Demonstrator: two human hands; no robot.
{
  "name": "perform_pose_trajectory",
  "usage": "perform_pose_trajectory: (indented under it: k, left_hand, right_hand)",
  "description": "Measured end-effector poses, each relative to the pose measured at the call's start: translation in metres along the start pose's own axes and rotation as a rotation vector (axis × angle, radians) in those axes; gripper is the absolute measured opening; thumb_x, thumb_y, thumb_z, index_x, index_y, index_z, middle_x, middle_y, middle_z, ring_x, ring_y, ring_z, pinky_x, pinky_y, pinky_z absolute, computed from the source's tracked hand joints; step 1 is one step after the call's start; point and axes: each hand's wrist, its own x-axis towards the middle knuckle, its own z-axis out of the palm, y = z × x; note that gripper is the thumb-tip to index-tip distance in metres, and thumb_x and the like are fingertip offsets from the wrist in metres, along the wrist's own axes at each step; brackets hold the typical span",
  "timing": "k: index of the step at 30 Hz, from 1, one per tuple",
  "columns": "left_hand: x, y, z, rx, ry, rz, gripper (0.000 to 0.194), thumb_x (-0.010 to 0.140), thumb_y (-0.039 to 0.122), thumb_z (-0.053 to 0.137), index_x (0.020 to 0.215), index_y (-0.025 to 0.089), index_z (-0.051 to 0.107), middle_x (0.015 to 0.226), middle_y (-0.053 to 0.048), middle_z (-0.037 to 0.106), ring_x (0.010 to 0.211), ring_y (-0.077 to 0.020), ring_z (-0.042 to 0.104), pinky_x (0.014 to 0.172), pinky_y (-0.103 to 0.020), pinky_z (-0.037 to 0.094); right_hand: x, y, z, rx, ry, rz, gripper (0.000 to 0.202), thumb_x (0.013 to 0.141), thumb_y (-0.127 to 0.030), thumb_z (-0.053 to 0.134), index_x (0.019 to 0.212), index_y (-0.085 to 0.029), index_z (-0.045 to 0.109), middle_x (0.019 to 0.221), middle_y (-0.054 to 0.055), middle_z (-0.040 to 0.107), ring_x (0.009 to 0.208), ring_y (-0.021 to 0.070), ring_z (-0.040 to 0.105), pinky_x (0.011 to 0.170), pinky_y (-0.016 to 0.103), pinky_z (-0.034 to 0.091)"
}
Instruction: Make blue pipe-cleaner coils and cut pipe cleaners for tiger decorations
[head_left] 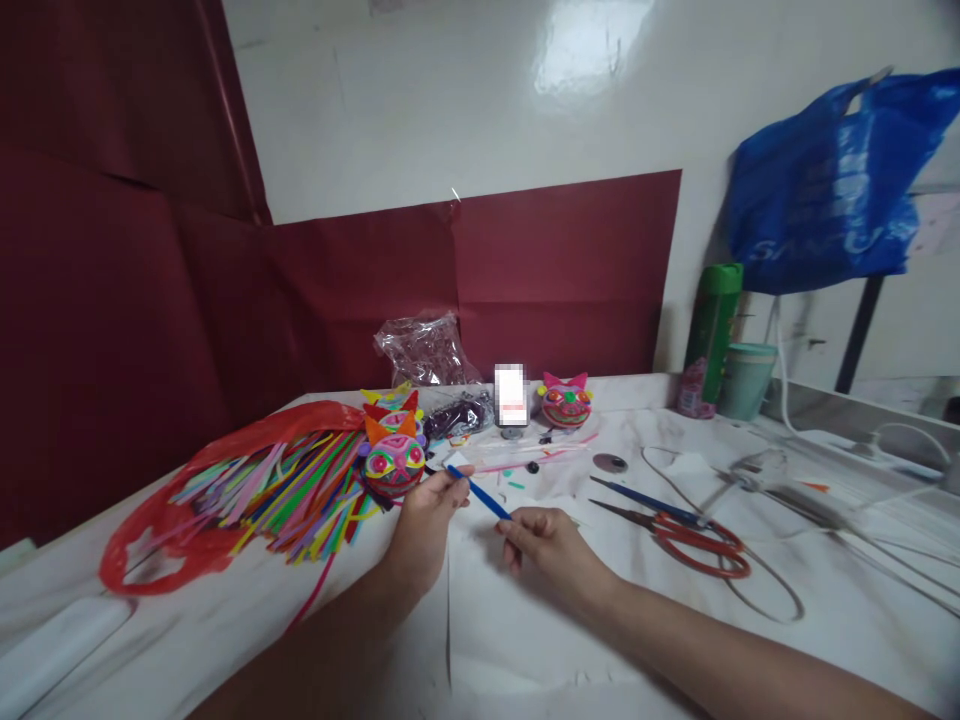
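Observation:
A short, thin blue strip [489, 497] is stretched at a slant between my two hands. My left hand [435, 505] pinches its upper left end, where a small pale piece shows by the fingertips; I cannot make out what that is. At the lower right end, my right hand [544, 545] grips the strip between thumb and fingers. Just left of my left hand stands a colourful animal head [395, 462] with orange ears and pink eyes, partly covering similar heads behind it. White paper [517, 640] lies beneath my hands.
Many coloured strips [300, 490] lie on a red plastic bag [150, 575] at left. Scissors [697, 545] and a blue pointed tool [645, 495] lie at right. Another animal head [566, 400], a green can [712, 340] and a cup [748, 380] stand behind.

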Motion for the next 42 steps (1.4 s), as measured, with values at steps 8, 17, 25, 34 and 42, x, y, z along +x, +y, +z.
perform_pose_trajectory:
  k: [8,17,25,34,42]
  left_hand:
    - [-0.012,-0.005,0.006,0.087,-0.095,0.077,0.024,0.075,0.033,0.062,0.092,0.017,0.066,0.094,-0.007,0.067,0.093,-0.0197,0.056,0.086,-0.030,0.037]
    - [-0.016,0.009,0.014,-0.190,-0.157,-0.149,0.025,0.071,0.037,0.066,0.070,0.015,0.054,0.053,0.005,0.047,0.045,-0.0060,0.041,0.048,-0.021,0.036]
    - [-0.029,0.002,0.016,-0.208,-0.484,-0.512,0.024,0.067,0.032,0.068,0.067,0.013,0.054,0.047,0.006,0.041,0.035,-0.0015,0.025,0.035,-0.018,0.014]
    - [-0.028,0.005,0.017,-0.218,-0.505,-0.537,0.025,0.067,0.033,0.067,0.067,0.011,0.055,0.043,0.009,0.033,0.034,-0.0005,0.016,0.035,-0.018,0.007]
    - [-0.029,-0.002,0.017,-0.229,-0.470,-0.531,0.026,0.068,0.035,0.066,0.068,0.012,0.053,0.042,0.010,0.029,0.033,-0.0001,0.013,0.035,-0.019,0.003]
  right_hand:
    - [-0.006,0.002,0.006,-0.094,0.014,-0.056,0.044,0.075,-0.051,0.056,0.050,-0.015,0.058,0.046,0.002,0.057,0.045,0.0116,0.047,0.050,0.025,0.036]
    - [-0.005,-0.005,-0.003,-0.068,0.000,-0.170,0.038,0.077,-0.052,0.055,0.078,-0.016,0.068,0.070,0.004,0.064,0.068,0.0173,0.056,0.067,0.028,0.043]
    - [-0.004,-0.023,-0.012,0.013,-0.096,-0.309,0.024,0.076,-0.042,0.062,0.081,-0.019,0.068,0.072,0.001,0.058,0.071,0.0147,0.054,0.070,0.027,0.042]
    - [-0.002,-0.015,-0.008,0.317,-0.169,-0.136,0.027,0.072,-0.042,0.068,0.081,-0.017,0.063,0.054,-0.003,0.057,0.053,0.0099,0.049,0.058,0.025,0.037]
    - [-0.003,-0.020,-0.007,0.308,-0.110,-0.120,0.029,0.070,-0.043,0.069,0.071,-0.015,0.060,0.052,-0.003,0.057,0.053,0.0099,0.049,0.059,0.025,0.036]
